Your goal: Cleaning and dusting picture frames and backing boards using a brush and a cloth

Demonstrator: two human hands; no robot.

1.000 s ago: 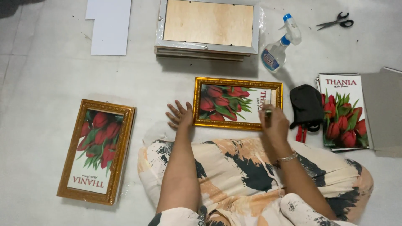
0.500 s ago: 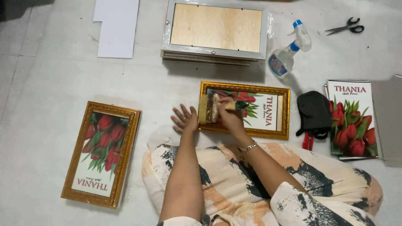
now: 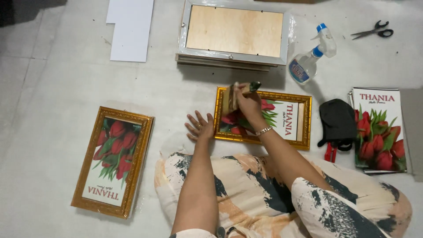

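A gold picture frame holding a red tulip print lies on the floor in front of my knees. My right hand is over the frame's left end, gripping a flat brush with pale bristles and a dark green handle. The bristles are at the frame's upper left corner. My left hand rests on the floor with fingers spread, touching the frame's left edge and holding nothing.
A second gold frame with tulips lies to the left. A stack of frames lies face down at the back, beside white sheets. On the right: spray bottle, scissors, black cloth, stack of tulip prints.
My right hand has swept with the brush from the frame's right end to its left end. My left hand has stayed at the frame's left edge.
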